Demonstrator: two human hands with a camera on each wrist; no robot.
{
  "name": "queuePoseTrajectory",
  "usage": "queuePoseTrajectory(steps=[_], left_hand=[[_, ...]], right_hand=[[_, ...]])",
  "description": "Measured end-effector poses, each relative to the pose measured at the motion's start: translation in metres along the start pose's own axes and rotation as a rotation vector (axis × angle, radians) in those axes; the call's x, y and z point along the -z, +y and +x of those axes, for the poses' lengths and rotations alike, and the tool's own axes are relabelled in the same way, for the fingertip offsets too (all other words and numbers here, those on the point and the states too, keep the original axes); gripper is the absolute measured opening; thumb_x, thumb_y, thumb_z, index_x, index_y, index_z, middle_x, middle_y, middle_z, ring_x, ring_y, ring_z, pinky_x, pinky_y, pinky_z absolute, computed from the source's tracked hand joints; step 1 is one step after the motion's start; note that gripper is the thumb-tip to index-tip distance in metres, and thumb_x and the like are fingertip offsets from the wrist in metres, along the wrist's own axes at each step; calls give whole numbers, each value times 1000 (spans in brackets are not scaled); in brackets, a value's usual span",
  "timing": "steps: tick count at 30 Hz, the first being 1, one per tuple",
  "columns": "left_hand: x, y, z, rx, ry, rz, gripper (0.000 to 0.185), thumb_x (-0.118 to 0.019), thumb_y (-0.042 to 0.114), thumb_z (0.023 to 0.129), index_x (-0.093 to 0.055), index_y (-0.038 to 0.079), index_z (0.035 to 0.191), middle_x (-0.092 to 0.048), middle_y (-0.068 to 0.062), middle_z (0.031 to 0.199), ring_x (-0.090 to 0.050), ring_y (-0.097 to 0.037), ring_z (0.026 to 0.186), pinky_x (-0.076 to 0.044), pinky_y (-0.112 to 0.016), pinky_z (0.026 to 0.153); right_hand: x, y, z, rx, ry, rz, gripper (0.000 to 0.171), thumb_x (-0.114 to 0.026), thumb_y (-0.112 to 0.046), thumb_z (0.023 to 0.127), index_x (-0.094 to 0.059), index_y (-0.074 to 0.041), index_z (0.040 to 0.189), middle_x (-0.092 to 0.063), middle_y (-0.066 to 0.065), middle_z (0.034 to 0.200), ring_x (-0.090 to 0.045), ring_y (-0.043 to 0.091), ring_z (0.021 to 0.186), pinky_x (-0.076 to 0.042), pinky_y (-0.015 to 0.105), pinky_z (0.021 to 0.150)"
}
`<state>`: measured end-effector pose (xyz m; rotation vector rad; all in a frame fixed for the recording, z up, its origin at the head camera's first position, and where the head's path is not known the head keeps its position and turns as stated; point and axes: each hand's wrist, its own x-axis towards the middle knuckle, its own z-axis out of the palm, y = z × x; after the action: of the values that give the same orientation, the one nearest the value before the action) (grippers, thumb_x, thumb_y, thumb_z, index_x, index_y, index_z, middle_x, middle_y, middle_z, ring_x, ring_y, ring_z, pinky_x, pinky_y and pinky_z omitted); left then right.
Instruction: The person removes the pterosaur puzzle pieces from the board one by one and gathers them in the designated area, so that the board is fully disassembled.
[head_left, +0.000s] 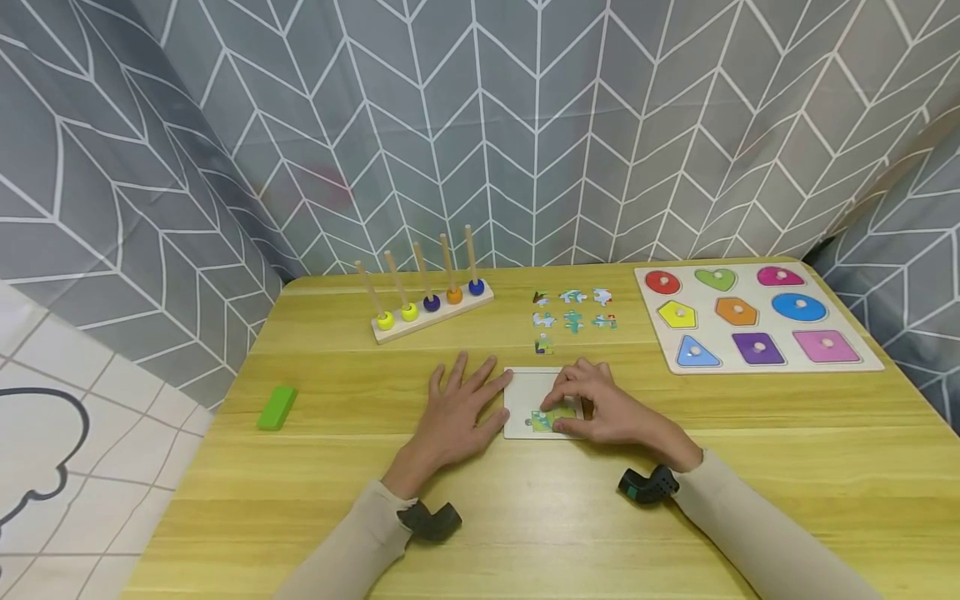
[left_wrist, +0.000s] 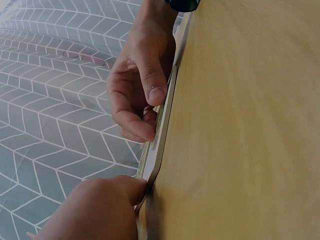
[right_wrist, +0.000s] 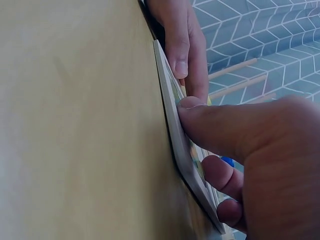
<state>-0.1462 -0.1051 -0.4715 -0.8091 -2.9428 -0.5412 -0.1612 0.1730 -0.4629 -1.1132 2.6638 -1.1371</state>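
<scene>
A small white puzzle tray (head_left: 525, 390) lies on the wooden table (head_left: 525, 517) in front of me. My left hand (head_left: 459, 404) lies flat beside it with straight fingers, the thumb touching the tray's left edge (left_wrist: 162, 131). My right hand (head_left: 592, 407) rests on the tray with its fingers curled over a green puzzle piece (head_left: 553, 418) at the tray's near side. In the right wrist view the thumb (right_wrist: 210, 125) presses on the tray's edge (right_wrist: 172, 112). Most of the piece is hidden under the fingers.
Several loose puzzle pieces (head_left: 573, 319) lie just beyond the tray. A peg rack with coloured beads (head_left: 431, 304) stands at the back left, a shape board (head_left: 750, 321) at the back right, and a green block (head_left: 277, 407) near the left edge. Patterned curtains surround the table.
</scene>
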Motion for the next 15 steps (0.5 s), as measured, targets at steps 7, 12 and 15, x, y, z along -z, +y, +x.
queuePoseTrajectory(steps=[7, 12, 15], left_hand=[[1, 0, 0, 1, -3, -6, 58, -42, 52, 103, -41, 31, 157, -30, -1, 168, -13, -44, 158, -10, -70, 120], [1, 0, 0, 4, -6, -3, 61, -43, 56, 101, -41, 32, 157, -30, 0, 169, -13, -44, 158, -10, -70, 120], [2, 1, 0, 5, -4, -2, 61, -44, 57, 100, -42, 32, 156, -30, 0, 168, -13, -44, 158, -10, -70, 120]], right_hand=[[1, -1, 0, -9, -9, 9, 18, -85, -22, 82, -78, -29, 97, -65, -15, 99, -44, 6, 97, -20, 31, 81], [2, -3, 0, -13, -18, 27, 18, -84, -22, 83, -77, -28, 99, -66, -13, 98, -43, 9, 95, -19, 30, 81], [2, -2, 0, -11, -23, 27, 18, -84, -22, 83, -77, -27, 100, -65, -13, 95, -43, 9, 92, -19, 30, 80]])
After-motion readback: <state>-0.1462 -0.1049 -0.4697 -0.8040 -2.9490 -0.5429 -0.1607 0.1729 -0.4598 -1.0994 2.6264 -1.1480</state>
